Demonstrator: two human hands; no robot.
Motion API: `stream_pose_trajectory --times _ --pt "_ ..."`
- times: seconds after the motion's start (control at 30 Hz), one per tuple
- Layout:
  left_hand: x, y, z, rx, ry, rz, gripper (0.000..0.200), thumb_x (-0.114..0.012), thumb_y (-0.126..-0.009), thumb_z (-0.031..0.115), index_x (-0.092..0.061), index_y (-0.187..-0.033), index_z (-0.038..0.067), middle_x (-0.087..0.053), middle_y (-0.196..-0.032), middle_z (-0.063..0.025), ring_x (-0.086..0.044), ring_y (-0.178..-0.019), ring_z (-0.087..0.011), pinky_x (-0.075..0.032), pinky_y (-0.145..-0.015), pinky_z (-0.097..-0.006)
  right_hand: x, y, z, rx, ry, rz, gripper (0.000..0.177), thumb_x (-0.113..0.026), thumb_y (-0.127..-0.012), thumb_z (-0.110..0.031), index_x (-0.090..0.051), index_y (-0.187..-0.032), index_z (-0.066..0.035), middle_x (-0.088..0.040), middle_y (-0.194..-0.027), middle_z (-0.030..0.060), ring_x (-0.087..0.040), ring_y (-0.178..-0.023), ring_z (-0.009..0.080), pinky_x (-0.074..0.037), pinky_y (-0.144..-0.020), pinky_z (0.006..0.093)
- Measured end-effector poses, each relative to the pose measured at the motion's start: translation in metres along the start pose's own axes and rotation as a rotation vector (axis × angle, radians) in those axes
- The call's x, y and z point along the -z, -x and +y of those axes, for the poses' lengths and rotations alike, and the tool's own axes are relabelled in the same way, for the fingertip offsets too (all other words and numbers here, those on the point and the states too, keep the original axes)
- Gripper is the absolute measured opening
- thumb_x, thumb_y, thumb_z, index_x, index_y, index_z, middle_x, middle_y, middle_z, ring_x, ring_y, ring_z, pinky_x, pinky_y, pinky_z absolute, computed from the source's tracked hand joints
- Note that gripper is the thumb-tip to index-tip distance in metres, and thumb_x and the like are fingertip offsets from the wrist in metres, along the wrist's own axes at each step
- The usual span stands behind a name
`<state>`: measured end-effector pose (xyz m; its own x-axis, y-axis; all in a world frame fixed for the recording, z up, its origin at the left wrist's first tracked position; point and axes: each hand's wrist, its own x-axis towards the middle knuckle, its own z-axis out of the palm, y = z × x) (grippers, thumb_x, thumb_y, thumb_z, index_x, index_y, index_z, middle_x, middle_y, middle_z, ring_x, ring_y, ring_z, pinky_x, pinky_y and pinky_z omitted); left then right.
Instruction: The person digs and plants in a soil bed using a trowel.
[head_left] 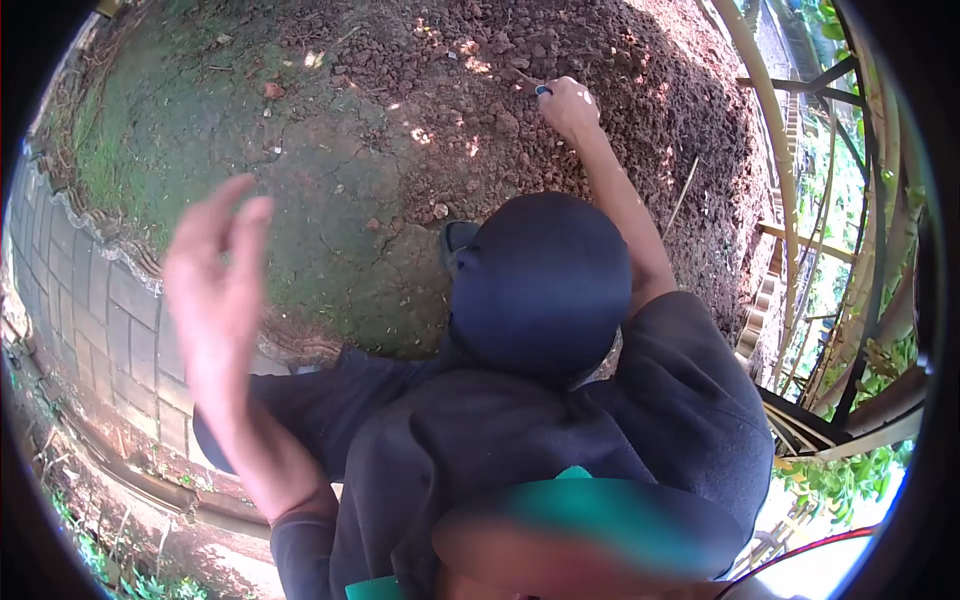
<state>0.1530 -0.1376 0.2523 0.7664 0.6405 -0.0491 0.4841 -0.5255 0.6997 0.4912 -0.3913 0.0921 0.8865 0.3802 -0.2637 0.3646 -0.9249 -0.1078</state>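
Note:
My right hand (570,108) is closed around the handle of a small tool (543,90), with a bit of blue showing at its edge. A thin tip of the tool points up and left over the loose brown soil (490,130); most of the handle is hidden in the fist. On the left my left hand (215,275) is raised above the ground, blurred, its fingers apart and nothing in them. It is nearest to the smooth, cracked, greenish earth (330,210).
My bent knee (540,285) in dark cloth fills the middle, with a dark shoe (460,242) beside it. Grey paving (110,310) with a jagged edge lies at left. Bamboo poles (775,130) and a metal frame stand at right. A thin stick (683,196) lies on the soil.

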Motion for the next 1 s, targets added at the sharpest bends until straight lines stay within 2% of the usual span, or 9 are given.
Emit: stream_pose_trajectory --times 0.13,0.27,0.37,0.4,0.5,0.63,0.73,0.97,1.0 --pt "0.061 -0.010 -0.090 0.318 0.153 0.297 0.052 -0.061 -0.085 0.041 -0.058 -0.120 0.002 -0.064 -0.100 -0.0111 -0.056 -0.077 -0.0190 -0.047 -0.073 -0.0316 -0.044 -0.016 0.000 -0.031 0.052 0.054 0.032 -0.050 -0.083 -0.028 -0.066 -0.099 -0.006 -0.063 -0.099 0.0221 -0.061 -0.093 0.0383 -0.049 -0.083 0.0447" --pt "0.074 -0.025 -0.239 0.847 -0.064 -0.086 0.060 -0.058 -0.084 0.046 -0.054 -0.124 0.002 -0.062 -0.110 -0.0180 -0.060 -0.099 -0.0269 -0.049 -0.076 -0.0376 -0.035 -0.029 -0.024 -0.116 -0.032 0.032 0.025 -0.050 -0.079 -0.016 -0.066 -0.094 -0.002 -0.065 -0.095 0.0220 -0.062 -0.093 0.0379 -0.050 -0.082 0.0434" --pt "0.051 -0.025 -0.285 0.848 -0.185 -0.035 0.067 -0.057 -0.084 0.050 -0.048 -0.130 0.002 -0.060 -0.113 -0.0223 -0.057 -0.107 -0.0339 -0.048 -0.082 -0.0428 -0.030 -0.053 -0.021 -0.084 -0.008 0.023 0.027 -0.053 -0.077 -0.014 -0.066 -0.096 0.000 -0.064 -0.098 0.0226 -0.061 -0.095 0.0372 -0.049 -0.083 0.0421" --pt "0.047 -0.018 -0.404 0.633 -0.471 -0.054 0.085 -0.057 -0.079 0.060 -0.036 -0.138 0.003 -0.052 -0.121 -0.0286 -0.049 -0.115 -0.0411 -0.043 -0.091 -0.0480 -0.027 -0.059 -0.024 -0.096 0.000 0.003 0.027 -0.054 -0.076 -0.014 -0.066 -0.095 0.000 -0.064 -0.099 0.0228 -0.061 -0.097 0.0369 -0.049 -0.083 0.0419" --pt "0.004 -0.016 -0.321 1.074 -0.504 -0.009 0.119 -0.058 -0.067 0.074 -0.007 -0.144 -0.002 -0.027 -0.135 -0.0391 -0.033 -0.126 -0.0475 -0.036 -0.100 -0.0481 -0.047 -0.069 -0.027 -0.059 -0.071 0.119 0.025 -0.055 -0.076 -0.016 -0.066 -0.092 -0.001 -0.063 -0.097 0.0249 -0.061 -0.094 0.0410 -0.049 -0.081 0.0446" --pt "-0.022 -0.010 -0.385 0.905 -0.673 0.131 0.123 -0.060 -0.071 0.069 0.004 -0.138 -0.012 -0.035 -0.128 -0.0398 -0.045 -0.114 -0.0499 -0.043 -0.092 -0.0499 -0.074 -0.058 -0.028 -0.098 -0.071 0.113 0.025 -0.050 -0.079 -0.014 -0.065 -0.091 0.002 -0.063 -0.097 0.0257 -0.062 -0.093 0.0409 -0.049 -0.081 0.0460" --pt "-0.036 -0.007 -0.324 0.835 -0.711 0.218 0.112 -0.061 -0.076 0.061 -0.001 -0.140 -0.009 -0.043 -0.120 -0.0377 -0.054 -0.102 -0.0493 -0.048 -0.085 -0.0486 -0.101 -0.063 -0.027 -0.191 -0.028 0.044 0.025 -0.046 -0.084 -0.011 -0.054 -0.104 0.002 -0.062 -0.093 0.0285 -0.063 -0.091 0.0397 -0.050 -0.080 0.0458" --pt "-0.047 -0.014 -0.306 0.948 -0.771 0.353 0.096 -0.059 -0.079 0.055 -0.012 -0.142 0.000 -0.051 -0.109 -0.0319 -0.059 -0.093 -0.0424 -0.051 -0.078 -0.0491 -0.089 -0.105 -0.025 -0.245 -0.121 0.215 0.022 -0.048 -0.082 -0.011 -0.068 -0.086 -0.001 -0.065 -0.089 0.0238 -0.067 -0.081 0.0321 -0.053 -0.072 0.0424" --pt "-0.050 -0.014 -0.310 0.933 -0.773 0.372 0.097 -0.059 -0.079 0.056 -0.013 -0.142 0.000 -0.051 -0.108 -0.0318 -0.060 -0.092 -0.0425 -0.051 -0.077 -0.0491 -0.061 -0.131 -0.020 0.387 0.568 -0.059 0.021 -0.050 -0.081 -0.011 -0.068 -0.084 -0.001 -0.067 -0.088 0.0190 -0.068 -0.079 0.0294 -0.054 -0.069 0.0377"
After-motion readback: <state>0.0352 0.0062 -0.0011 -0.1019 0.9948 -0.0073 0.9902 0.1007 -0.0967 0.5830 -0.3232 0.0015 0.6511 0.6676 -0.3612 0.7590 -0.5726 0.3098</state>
